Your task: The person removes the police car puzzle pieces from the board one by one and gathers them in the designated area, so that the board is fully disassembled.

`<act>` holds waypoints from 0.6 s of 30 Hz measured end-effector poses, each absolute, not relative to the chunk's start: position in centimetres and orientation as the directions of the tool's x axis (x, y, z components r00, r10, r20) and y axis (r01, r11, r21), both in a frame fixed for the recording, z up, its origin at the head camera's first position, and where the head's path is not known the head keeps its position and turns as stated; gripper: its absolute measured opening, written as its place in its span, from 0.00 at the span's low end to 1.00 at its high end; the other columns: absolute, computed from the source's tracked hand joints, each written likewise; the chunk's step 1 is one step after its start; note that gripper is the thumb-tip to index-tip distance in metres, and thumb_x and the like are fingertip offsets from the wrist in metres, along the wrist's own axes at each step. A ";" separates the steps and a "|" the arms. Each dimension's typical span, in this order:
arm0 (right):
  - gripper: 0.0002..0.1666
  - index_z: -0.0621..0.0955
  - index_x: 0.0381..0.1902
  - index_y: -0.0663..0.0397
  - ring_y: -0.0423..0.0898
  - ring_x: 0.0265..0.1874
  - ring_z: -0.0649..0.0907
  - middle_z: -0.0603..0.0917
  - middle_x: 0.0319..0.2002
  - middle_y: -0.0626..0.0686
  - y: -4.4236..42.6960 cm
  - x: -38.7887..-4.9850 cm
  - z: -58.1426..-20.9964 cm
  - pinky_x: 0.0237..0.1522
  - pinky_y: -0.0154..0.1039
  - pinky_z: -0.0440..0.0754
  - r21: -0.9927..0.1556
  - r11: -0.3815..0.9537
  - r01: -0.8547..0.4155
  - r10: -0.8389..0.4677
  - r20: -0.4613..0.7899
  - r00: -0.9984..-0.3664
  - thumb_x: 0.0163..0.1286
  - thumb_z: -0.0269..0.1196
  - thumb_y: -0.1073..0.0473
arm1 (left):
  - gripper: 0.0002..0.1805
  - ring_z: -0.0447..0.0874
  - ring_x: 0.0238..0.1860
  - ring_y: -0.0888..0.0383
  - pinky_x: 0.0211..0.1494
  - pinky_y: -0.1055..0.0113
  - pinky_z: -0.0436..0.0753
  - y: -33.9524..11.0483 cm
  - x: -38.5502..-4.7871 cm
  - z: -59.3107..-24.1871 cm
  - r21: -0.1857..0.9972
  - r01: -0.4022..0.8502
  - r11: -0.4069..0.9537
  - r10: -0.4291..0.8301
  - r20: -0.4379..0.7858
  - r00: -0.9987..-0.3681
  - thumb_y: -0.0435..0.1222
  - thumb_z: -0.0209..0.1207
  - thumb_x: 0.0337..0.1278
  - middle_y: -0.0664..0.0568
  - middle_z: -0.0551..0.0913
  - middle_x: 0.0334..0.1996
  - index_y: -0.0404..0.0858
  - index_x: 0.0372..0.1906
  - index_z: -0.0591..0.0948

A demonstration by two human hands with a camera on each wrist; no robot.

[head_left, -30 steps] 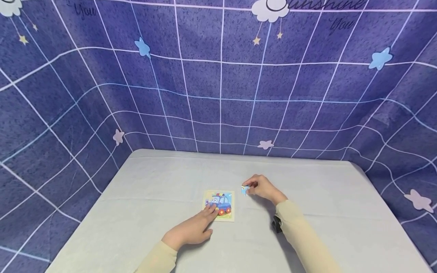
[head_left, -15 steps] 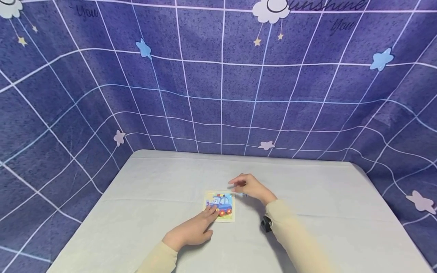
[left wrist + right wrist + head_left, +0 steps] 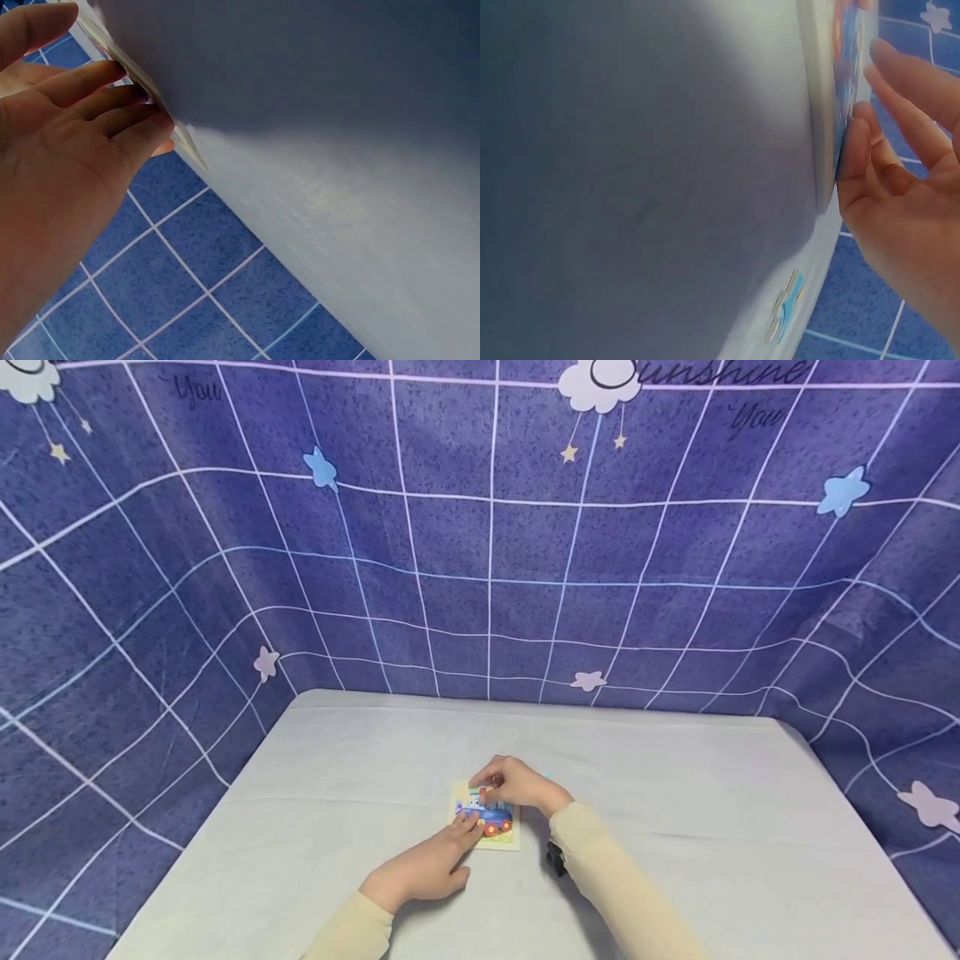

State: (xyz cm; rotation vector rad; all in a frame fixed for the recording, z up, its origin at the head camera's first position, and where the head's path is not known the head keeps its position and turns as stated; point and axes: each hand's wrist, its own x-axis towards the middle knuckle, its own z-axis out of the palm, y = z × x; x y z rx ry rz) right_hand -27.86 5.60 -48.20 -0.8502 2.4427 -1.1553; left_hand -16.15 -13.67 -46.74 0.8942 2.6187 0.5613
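Note:
A small square jigsaw puzzle (image 3: 497,817) with a blue cartoon car lies in a pale tray (image 3: 507,845) on the table. Straight fingers of my left hand (image 3: 426,870) rest on its left side; the left wrist view shows that hand (image 3: 82,139) along the tray edge (image 3: 192,150). Bent over the upper part of the picture is my right hand (image 3: 521,785), its fingertips by the red roof light. In the right wrist view, that hand's (image 3: 907,180) fingers stand apart, touching the puzzle, and no piece shows between them. A loose light-blue puzzle piece (image 3: 786,309) lies beside the tray.
A pale cloth covers the table (image 3: 360,760). Behind it and along the sides hangs a blue-purple curtain (image 3: 450,543) with grid lines, stars and clouds. A black wrist strap piece (image 3: 556,858) shows under the right sleeve.
My right hand has let go of the light-blue piece, leaving it on the table right of the tray, and has moved left over the puzzle. The left hand has stayed in place.

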 end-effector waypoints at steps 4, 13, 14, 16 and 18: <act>0.17 0.86 0.46 0.55 0.45 0.39 0.76 0.78 0.41 0.51 5.4 -27.7 -48.1 0.43 0.37 0.77 -0.759 0.534 -0.373 -0.627 -0.060 -0.777 0.57 0.69 0.67 | 0.32 0.50 0.73 0.41 0.72 0.48 0.58 -13.7 -16.2 -46.9 0.456 0.509 0.730 0.633 -0.169 -0.756 0.34 0.54 0.62 0.34 0.57 0.72 0.26 0.69 0.63; 0.17 0.85 0.44 0.50 0.46 0.37 0.74 0.76 0.44 0.51 5.3 -27.4 -48.3 0.43 0.41 0.76 -0.757 0.543 -0.364 -0.614 -0.061 -0.787 0.56 0.70 0.68 | 0.32 0.50 0.73 0.40 0.72 0.48 0.58 -13.7 -16.1 -46.9 0.464 0.511 0.724 0.638 -0.168 -0.752 0.34 0.54 0.62 0.34 0.56 0.72 0.26 0.69 0.62; 0.17 0.85 0.44 0.50 0.45 0.36 0.74 0.77 0.45 0.51 5.4 -27.4 -48.3 0.42 0.40 0.76 -0.758 0.539 -0.367 -0.615 -0.056 -0.787 0.56 0.69 0.69 | 0.32 0.51 0.73 0.40 0.72 0.48 0.58 -13.7 -16.1 -46.9 0.463 0.513 0.723 0.639 -0.166 -0.751 0.34 0.54 0.62 0.34 0.56 0.72 0.26 0.69 0.62; 0.18 0.84 0.45 0.50 0.44 0.36 0.75 0.79 0.46 0.50 5.5 -27.4 -48.2 0.42 0.38 0.77 -0.765 0.526 -0.372 -0.620 -0.045 -0.783 0.58 0.67 0.70 | 0.32 0.50 0.73 0.40 0.72 0.48 0.57 -13.7 -16.1 -46.8 0.463 0.513 0.723 0.639 -0.166 -0.751 0.34 0.54 0.62 0.34 0.56 0.72 0.26 0.69 0.62; 0.19 0.84 0.46 0.51 0.43 0.36 0.77 0.82 0.47 0.51 5.7 -27.4 -48.2 0.42 0.37 0.78 -0.780 0.505 -0.370 -0.624 -0.033 -0.781 0.58 0.65 0.73 | 0.32 0.50 0.73 0.41 0.72 0.48 0.57 -13.7 -16.1 -46.8 0.461 0.512 0.724 0.638 -0.166 -0.752 0.34 0.54 0.62 0.34 0.56 0.72 0.26 0.69 0.62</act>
